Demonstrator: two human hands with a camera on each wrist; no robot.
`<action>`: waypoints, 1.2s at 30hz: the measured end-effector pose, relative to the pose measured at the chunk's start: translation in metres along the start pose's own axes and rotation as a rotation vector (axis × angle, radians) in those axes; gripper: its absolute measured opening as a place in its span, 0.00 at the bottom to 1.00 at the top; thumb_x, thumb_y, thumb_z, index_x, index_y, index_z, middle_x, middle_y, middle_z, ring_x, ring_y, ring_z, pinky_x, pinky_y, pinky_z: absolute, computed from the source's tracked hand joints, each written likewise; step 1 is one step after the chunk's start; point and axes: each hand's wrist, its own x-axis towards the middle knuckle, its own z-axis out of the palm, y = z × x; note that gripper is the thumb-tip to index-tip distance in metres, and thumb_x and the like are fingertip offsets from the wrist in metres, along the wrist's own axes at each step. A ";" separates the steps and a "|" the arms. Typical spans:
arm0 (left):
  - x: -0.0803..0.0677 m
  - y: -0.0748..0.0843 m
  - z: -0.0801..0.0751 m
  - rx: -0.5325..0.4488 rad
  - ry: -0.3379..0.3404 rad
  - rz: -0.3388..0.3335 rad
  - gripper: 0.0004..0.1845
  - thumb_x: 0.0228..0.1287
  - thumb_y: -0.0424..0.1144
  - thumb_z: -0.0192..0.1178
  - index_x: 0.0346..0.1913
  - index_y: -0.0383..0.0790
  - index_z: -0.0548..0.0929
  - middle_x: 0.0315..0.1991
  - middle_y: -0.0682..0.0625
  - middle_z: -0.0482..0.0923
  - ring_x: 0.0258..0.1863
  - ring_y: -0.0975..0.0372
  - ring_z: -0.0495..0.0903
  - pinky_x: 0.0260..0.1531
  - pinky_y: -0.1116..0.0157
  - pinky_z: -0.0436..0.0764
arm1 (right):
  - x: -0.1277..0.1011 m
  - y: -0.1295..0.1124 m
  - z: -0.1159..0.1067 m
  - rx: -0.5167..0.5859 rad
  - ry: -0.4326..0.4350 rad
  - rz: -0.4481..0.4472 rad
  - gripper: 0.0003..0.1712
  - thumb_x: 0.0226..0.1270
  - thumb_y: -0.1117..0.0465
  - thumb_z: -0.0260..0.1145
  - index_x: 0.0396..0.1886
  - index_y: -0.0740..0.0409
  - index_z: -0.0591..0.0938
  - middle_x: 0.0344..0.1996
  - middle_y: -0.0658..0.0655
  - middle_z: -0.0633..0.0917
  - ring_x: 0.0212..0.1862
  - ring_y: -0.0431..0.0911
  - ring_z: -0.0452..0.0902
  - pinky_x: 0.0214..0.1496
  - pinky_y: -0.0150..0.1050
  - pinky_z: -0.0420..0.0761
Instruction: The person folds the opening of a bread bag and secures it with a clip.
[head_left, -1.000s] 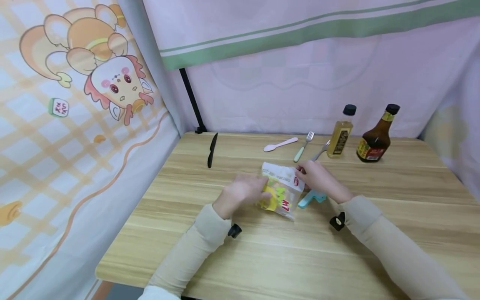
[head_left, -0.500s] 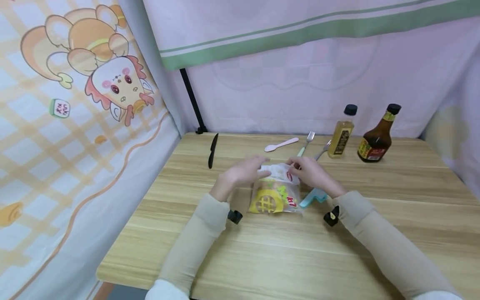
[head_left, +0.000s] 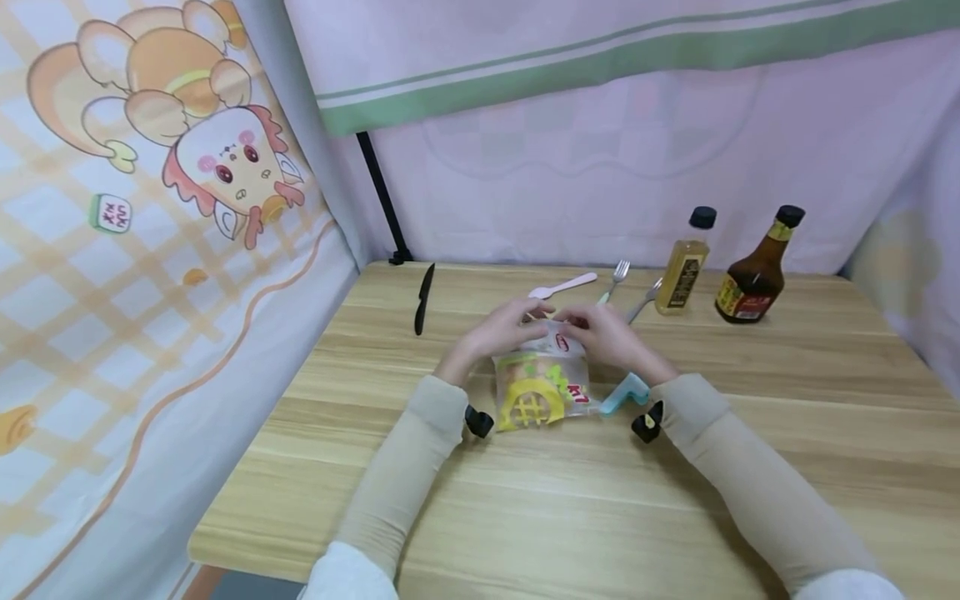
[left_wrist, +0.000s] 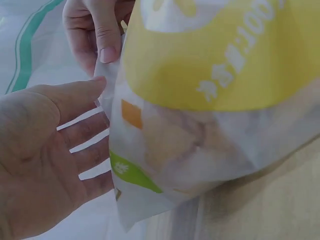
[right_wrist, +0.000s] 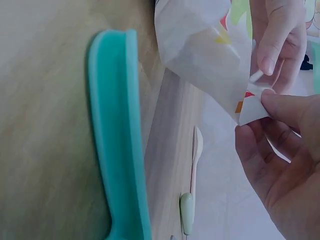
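Note:
A printed plastic food bag [head_left: 542, 392] with a yellow patch and pale lumps inside stands between the hands in the head view. My left hand [head_left: 498, 331] pinches its top edge, thumb on the near side and fingers behind it. Close beside it, my right hand [head_left: 609, 335] pinches the same edge between thumb and fingers. In the right wrist view, the white corner of the bag [right_wrist: 210, 50] is held by the right hand [right_wrist: 295, 165]. A turquoise plastic piece with a long channelled handle [right_wrist: 117, 130] lies on the table just right of the bag.
Behind the hands lie a pink spoon [head_left: 564, 286], a fork with a pale green handle [head_left: 617, 277] and a second fork [head_left: 647, 300]. A pale oil bottle [head_left: 682, 271] and a brown sauce bottle [head_left: 752, 275] stand at the right. A black knife [head_left: 424, 300] lies at the left.
My left hand has moved from the bag's left side up to its top edge. My right hand and the bag have shifted left, and both hands now meet near the middle of that edge.

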 end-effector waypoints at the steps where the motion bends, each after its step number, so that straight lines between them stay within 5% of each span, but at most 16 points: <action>1: 0.000 -0.001 0.000 -0.009 0.002 -0.001 0.23 0.79 0.40 0.59 0.72 0.38 0.76 0.66 0.42 0.81 0.66 0.51 0.80 0.69 0.54 0.78 | 0.001 0.000 0.000 0.005 0.005 0.001 0.10 0.76 0.63 0.67 0.52 0.58 0.89 0.32 0.57 0.90 0.29 0.42 0.76 0.31 0.33 0.75; 12: 0.001 -0.002 0.001 -0.027 0.135 -0.032 0.08 0.78 0.40 0.62 0.52 0.43 0.85 0.43 0.47 0.87 0.44 0.59 0.84 0.44 0.66 0.79 | 0.007 -0.002 0.006 0.155 0.072 0.074 0.08 0.74 0.62 0.70 0.49 0.56 0.86 0.31 0.56 0.88 0.29 0.44 0.78 0.29 0.33 0.76; 28: 0.000 -0.003 -0.001 -0.066 0.246 -0.078 0.05 0.75 0.38 0.64 0.47 0.41 0.87 0.43 0.46 0.89 0.46 0.58 0.85 0.53 0.62 0.81 | 0.010 -0.002 0.010 0.271 0.063 0.159 0.11 0.73 0.61 0.71 0.51 0.58 0.83 0.39 0.61 0.90 0.40 0.49 0.86 0.38 0.35 0.83; 36: -0.002 -0.004 -0.004 -0.145 0.264 -0.078 0.05 0.74 0.35 0.65 0.47 0.39 0.85 0.43 0.42 0.88 0.44 0.55 0.86 0.46 0.66 0.78 | 0.012 -0.001 0.014 0.401 0.042 0.213 0.08 0.76 0.62 0.68 0.48 0.60 0.80 0.42 0.64 0.90 0.40 0.45 0.87 0.36 0.37 0.87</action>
